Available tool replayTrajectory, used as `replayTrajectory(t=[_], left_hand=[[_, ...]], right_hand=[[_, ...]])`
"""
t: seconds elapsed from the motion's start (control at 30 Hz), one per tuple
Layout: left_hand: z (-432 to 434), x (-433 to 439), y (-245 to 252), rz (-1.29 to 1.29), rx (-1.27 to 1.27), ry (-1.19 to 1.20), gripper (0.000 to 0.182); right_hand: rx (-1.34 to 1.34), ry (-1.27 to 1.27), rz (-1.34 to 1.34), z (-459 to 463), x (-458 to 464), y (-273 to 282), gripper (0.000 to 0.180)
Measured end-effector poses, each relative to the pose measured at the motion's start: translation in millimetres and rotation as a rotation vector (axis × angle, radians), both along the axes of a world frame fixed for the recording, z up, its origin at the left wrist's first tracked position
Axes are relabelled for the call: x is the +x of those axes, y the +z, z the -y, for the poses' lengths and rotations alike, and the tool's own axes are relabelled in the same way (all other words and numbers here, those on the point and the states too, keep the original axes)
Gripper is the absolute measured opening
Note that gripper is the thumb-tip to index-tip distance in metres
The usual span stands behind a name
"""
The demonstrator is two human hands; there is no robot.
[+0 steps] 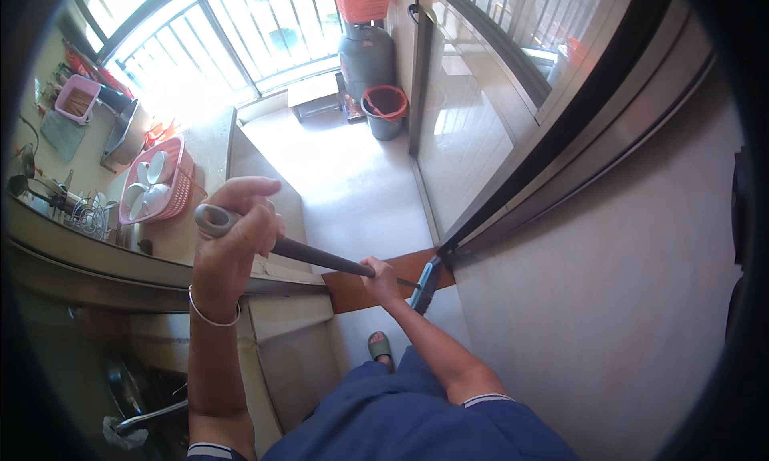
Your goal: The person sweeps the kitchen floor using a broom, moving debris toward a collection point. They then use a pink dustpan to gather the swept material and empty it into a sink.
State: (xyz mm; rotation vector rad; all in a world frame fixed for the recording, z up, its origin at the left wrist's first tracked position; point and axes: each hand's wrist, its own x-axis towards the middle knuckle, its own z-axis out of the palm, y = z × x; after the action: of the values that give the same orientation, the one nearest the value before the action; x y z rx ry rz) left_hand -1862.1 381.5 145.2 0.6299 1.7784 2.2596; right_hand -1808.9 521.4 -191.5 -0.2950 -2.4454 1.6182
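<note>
My left hand [240, 220] is wrapped around the top of a long broom handle [321, 257], just below its grey hanging loop. Further down the shaft, my right hand [381, 281] grips it too. The broom head [425, 285], light blue with dark bristles, is down at the reddish-brown threshold strip [360, 287]. It lies close to the end of the sliding door frame, on the right side of the doorway. A silver bangle circles my left wrist.
On the left counter stands a pink basket [185, 187] of white bowls. Beyond the threshold are a pale floor [354, 190], a lined bin [384, 127], a gas cylinder [366, 58] and a low box [313, 94]. A glass sliding door [462, 130] and a wall [577, 293] bound the right.
</note>
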Motion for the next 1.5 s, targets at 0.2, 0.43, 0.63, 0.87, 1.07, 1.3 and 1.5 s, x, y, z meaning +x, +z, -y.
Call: replayTrajectory(t=[0.2,0.43,0.63,0.87,1.07,1.3,1.5], left_hand=[[-52.9,11.9,26.9,-0.286,-0.293,-0.135,0.017],[-45.5,35.7,55.2,-0.375,0.084,0.078,0.036],[14.8,43.9,121.4,-0.363,0.247,0.232,0.023],[-23.4,-18.7,15.9,-0.125,-0.060,0.318,0.029],[-62.5,-34.2,-16.2,0.003,-0.162,0.372,0.019],[-21.8,-13.5,8.1,-0.343,-0.117,0.386,0.016],[20.2,14.1,20.7,-0.572,-0.029,0.412,0.017]], right_hand=[[-0.135,0.027,-0.139,-20.2,-68.0,-17.8,0.012],[0.026,0.169,-0.322,-12.7,-93.3,54.1,0.026],[-0.329,0.658,-0.186,15.0,-21.8,121.6,0.025],[-0.421,0.765,0.354,28.0,24.5,42.3,0.019],[-0.158,0.778,0.226,33.6,-7.0,-37.5,0.019],[0.041,0.719,0.121,41.8,-113.1,2.1,0.018],[-0.033,0.636,-0.074,74.6,-135.0,31.4,0.010]])
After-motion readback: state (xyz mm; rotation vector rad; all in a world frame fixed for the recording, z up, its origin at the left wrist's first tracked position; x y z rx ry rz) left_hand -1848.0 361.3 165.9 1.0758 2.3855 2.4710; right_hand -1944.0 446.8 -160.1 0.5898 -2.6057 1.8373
